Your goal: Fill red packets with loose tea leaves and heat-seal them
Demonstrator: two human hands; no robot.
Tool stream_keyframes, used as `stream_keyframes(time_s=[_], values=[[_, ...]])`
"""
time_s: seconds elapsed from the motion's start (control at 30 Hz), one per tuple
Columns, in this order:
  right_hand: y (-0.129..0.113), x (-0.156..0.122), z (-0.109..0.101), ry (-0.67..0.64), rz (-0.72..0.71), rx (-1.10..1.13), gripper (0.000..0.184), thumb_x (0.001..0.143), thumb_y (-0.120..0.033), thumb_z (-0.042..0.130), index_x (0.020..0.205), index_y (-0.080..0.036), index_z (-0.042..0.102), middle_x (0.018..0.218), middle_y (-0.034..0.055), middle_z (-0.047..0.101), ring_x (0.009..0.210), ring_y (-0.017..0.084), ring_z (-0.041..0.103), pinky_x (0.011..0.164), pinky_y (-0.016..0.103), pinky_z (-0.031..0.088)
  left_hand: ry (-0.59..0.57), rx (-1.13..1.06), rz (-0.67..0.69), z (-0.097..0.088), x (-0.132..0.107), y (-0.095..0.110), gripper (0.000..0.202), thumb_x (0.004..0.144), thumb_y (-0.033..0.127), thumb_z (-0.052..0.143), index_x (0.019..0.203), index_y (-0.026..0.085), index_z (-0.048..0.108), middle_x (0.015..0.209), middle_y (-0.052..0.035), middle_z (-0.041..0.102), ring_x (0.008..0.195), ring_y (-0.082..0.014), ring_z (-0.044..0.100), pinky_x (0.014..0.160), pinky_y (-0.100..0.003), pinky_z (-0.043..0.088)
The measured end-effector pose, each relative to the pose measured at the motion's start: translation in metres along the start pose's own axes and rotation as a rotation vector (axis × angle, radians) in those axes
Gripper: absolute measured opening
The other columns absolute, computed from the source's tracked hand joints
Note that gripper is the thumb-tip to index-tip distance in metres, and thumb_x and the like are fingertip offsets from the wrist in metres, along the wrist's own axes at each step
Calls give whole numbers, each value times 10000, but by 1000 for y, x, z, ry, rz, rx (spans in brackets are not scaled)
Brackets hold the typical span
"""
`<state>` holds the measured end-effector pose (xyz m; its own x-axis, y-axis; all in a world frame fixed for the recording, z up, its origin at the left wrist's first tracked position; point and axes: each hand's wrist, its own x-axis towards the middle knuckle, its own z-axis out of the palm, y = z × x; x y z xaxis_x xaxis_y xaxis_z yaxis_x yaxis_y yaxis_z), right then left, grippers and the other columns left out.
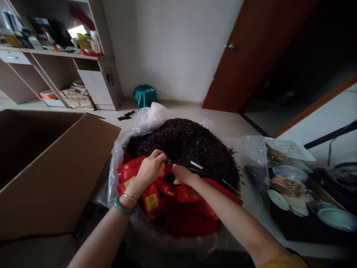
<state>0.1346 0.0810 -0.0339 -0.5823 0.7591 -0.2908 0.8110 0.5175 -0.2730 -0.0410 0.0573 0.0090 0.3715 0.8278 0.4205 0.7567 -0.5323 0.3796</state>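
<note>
My left hand (153,167), with a jade bangle and a gold bracelet at its wrist, is closed in a pinch at the top of a small red packet (166,171). My right hand (180,175) reaches in from the other side, its fingers curled at the same packet and partly hidden. Under both hands lie several red packets (152,203) with yellow labels, on a red surface. Just beyond them rises a heap of dark, dry loose leaves (192,139), like tea, in a large round container lined with clear plastic (113,182). A small white strip (196,165) rests near the leaves.
An open cardboard box (61,175) stands at the left. To the right, a low dark table (290,223) holds a clear tub (288,180) and dishes. A teal-covered stool (145,95) is by the wall, near a shelf desk (95,85) and a brown door (237,63).
</note>
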Motion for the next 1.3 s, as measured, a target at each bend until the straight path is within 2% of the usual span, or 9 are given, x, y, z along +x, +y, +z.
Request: stream_keyframes(time_s=[0.2,0.37,0.47,0.57,0.67,0.77,0.93,1.1,1.3], values=[[8,0,-7,105,55,78,263,646,-86,630,885,-182,683,912,64,678,835,200,635,684,243,411,99,-57,-22,1,2,-10,215,805,61,417,750,183,585,977,-61,613,775,-154,610,692,-262,504],[21,-15,-51,314,86,234,223,718,-158,575,930,-179,638,844,-2,659,783,138,596,704,222,418,108,-58,-12,7,2,-8,220,810,67,429,775,185,611,1028,-64,601,796,-150,613,685,-255,511],[18,-24,-81,483,23,544,162,654,-193,621,815,-180,619,745,-40,607,707,123,549,685,228,419,104,-39,-19,11,2,-4,207,822,83,442,792,187,618,1068,-63,587,803,-145,614,673,-249,519],[4,-24,-98,490,-54,800,185,611,-237,644,782,-189,594,705,-53,568,658,117,510,654,237,425,115,-39,-21,15,2,-2,192,830,94,454,803,189,619,1085,-66,574,824,-149,616,679,-253,527],[-11,-15,-99,446,-79,925,215,587,-244,651,784,-190,582,720,-50,563,662,115,501,660,244,438,159,-63,-27,19,2,-2,176,829,95,468,804,186,616,1087,-70,567,846,-154,613,700,-262,533],[-18,-4,-94,447,-45,889,208,589,-218,643,786,-181,592,710,-51,561,660,113,494,653,239,431,231,-94,-61,24,3,-4,168,804,70,480,773,178,604,1081,-72,562,849,-151,607,726,-272,539],[-14,1,-93,530,0,651,192,619,-198,663,809,-180,635,735,-37,611,702,131,532,702,255,438,324,-178,-107,29,5,-8,181,729,21,497,725,167,603,1061,-74,557,855,-154,609,757,-289,547],[-18,-5,-101,474,3,519,226,633,-177,711,857,-190,686,826,-8,680,857,168,613,797,279,456,309,-253,-152,27,7,-10,179,724,30,482,690,159,602,1017,-74,569,820,-147,611,591,-218,530],[-25,-11,-103,416,12,505,240,732,-130,639,964,-173,677,813,0,705,740,122,646,723,241,484,354,-286,-167,27,7,-12,179,683,28,489,710,157,611,1001,-70,578,880,-172,619,543,-196,531]])
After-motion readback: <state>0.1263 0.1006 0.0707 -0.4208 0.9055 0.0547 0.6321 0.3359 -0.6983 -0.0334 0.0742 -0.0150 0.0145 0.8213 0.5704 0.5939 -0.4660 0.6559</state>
